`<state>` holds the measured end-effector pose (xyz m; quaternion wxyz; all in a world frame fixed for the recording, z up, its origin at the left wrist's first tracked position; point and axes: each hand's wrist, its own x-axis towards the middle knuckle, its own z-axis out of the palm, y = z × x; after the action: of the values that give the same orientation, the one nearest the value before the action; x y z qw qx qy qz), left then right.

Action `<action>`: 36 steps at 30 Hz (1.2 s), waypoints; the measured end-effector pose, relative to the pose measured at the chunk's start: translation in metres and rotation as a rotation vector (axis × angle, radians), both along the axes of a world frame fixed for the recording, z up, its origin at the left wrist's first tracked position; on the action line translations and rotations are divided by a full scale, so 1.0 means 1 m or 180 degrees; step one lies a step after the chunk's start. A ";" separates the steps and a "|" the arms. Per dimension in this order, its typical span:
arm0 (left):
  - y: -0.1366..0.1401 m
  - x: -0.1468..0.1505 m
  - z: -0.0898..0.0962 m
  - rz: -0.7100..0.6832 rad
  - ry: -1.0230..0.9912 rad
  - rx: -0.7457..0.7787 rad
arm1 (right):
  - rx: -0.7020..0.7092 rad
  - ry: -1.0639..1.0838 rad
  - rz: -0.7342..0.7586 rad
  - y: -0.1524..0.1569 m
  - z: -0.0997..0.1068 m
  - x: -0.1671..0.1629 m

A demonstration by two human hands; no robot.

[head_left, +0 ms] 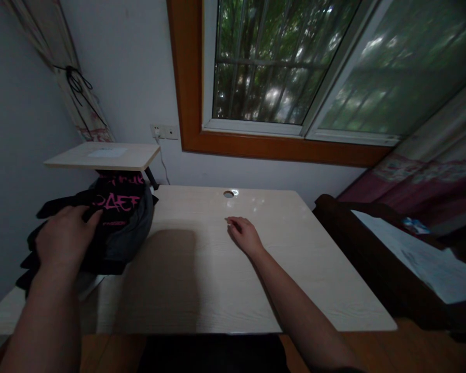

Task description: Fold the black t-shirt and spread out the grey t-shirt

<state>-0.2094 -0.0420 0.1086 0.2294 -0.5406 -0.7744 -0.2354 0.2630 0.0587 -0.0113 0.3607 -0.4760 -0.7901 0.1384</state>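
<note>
Presumably soft, limp and unbreakable: one pile of dark clothes (118,246) with pink lettering, left side of the pale table (217,290), near the raised shelf (137,155); best lifted from beneath, layers liable to slide. Left hand (65,235): over the pile, thumb apart, pinch on cloth uncertain; right hand (245,237): loosely curled above bare tabletop, contents uncertain.

Black clothes (111,243) bear pink lettering (118,203); the desk (225,285) is pale wood-grain; a dim curtain (423,160) seems part-magenta.
</note>
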 end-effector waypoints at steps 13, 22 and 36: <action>0.046 0.150 -0.035 -0.1536 -0.0869 0.0466 | -0.0015 0.0068 0.0188 -0.006 0.005 -0.002; 0.049 0.261 -0.055 -0.3348 -0.1626 -0.0416 | -0.0168 0.0401 0.0818 -0.012 0.007 -0.005; 0.033 0.275 -0.030 -0.4289 -0.1279 -0.0950 | 0.0093 0.0969 0.0211 0.002 0.016 0.031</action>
<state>0.0652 -0.0095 0.0789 -0.1891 -0.8729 -0.3236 -0.3124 0.2943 0.0612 0.0050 0.4784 -0.4179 -0.7434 0.2093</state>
